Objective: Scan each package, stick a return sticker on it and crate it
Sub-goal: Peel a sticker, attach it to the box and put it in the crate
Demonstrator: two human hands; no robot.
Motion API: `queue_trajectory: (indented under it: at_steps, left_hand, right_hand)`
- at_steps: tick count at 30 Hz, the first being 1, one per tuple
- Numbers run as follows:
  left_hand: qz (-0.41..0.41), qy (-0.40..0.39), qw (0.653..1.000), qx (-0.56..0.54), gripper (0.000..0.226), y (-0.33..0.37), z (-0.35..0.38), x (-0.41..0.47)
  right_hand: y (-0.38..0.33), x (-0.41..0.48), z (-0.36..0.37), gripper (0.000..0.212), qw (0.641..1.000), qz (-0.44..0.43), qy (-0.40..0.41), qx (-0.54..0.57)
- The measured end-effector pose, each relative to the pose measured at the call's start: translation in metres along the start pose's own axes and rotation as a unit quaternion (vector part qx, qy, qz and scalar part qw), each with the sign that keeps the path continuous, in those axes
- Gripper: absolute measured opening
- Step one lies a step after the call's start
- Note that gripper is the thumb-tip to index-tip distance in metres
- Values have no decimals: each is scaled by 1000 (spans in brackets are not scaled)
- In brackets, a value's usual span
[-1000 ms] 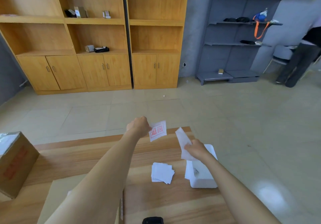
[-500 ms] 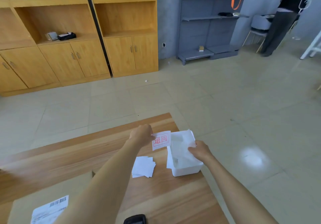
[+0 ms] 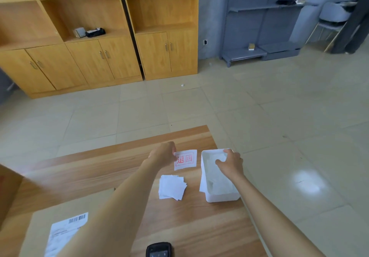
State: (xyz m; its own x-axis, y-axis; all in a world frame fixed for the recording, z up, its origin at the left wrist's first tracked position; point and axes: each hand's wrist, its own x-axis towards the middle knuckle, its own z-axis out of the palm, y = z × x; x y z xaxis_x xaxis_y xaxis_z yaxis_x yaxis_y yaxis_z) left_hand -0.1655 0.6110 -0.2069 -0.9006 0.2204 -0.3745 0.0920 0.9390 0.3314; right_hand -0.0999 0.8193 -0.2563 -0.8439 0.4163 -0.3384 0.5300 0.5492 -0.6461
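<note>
Pinch grip: left hand (image 3: 163,155) holds the return sticker (image 3: 185,159) by one edge, so smooth it flat onto the package (image 3: 60,213), lower left.

Two grips: left grip (image 3: 164,154) and right grip (image 3: 230,163). One red-printed return sticker (image 3: 185,159). One loose pile of white slips (image 3: 171,187), too overlapped to count singly. One white bin (image 3: 221,198). Two cardboard packages on the surface (image 3: 199,226): labelled package (image 3: 40,228) with one barcode label (image 3: 61,232), and blurred package (image 3: 8,187) at the left edge. One black scanner (image 3: 158,249). Farther off, two wooden units, left cabinet (image 3: 60,17) and right cabinet (image 3: 165,7), six doors in all. One chair (image 3: 331,15).
</note>
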Motion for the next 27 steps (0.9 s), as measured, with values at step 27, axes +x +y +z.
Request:
queue_trajectory:
  at_steps: [27]
  left_hand:
    - [-110, 59, 972, -198, 39, -184, 15, -157]
  right_hand:
    - [-107, -147, 154, 9, 947, -99, -242, 184]
